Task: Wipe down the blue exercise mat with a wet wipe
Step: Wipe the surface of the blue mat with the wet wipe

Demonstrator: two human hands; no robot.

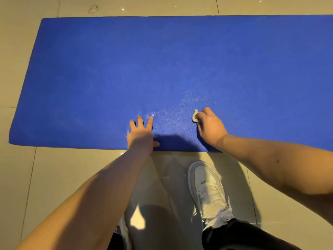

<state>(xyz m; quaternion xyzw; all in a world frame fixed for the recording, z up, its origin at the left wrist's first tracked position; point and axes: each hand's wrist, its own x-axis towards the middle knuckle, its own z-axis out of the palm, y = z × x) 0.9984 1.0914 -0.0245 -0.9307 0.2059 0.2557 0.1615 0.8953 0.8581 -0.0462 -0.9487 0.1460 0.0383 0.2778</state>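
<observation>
The blue exercise mat (162, 69) lies flat on the tiled floor and runs out of view on the right. My right hand (210, 126) grips a small crumpled white wet wipe (195, 116) and holds it against the mat near the front edge; most of the wipe is hidden under the fingers. My left hand (141, 132) rests flat on the mat to the left, fingers spread and straight. Damp, shiny patches show on the mat between and beyond the two hands.
Beige floor tiles (54, 177) surround the mat. My white sneaker (207, 188) stands on the floor just in front of the mat's near edge, below the right hand. A faint ring mark (93, 9) is on a tile beyond the mat.
</observation>
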